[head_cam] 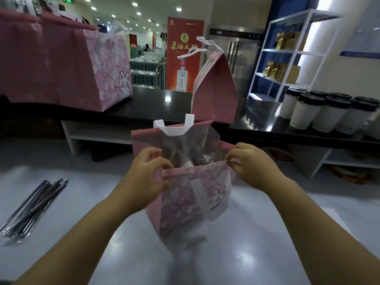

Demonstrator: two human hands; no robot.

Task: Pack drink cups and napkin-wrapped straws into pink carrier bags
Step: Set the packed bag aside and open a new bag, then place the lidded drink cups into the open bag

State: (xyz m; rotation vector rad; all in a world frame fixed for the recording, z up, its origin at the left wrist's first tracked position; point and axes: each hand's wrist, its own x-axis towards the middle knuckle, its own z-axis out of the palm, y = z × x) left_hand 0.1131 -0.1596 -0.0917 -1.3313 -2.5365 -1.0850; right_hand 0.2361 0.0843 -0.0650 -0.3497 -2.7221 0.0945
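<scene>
Pink carrier bag (185,194) stands on the pale surface (61,233), mouth held wide: left hand (146,169) pinches its left rim, right hand (246,161) its right rim. It seems light and floppy, best held at the rim. Drink cups (320,112) stand farther back.

A bag (185,194) stands on the table (267,243), straws (35,206) to its left. Behind, cups (327,112) stand right on a counter (156,101).
</scene>
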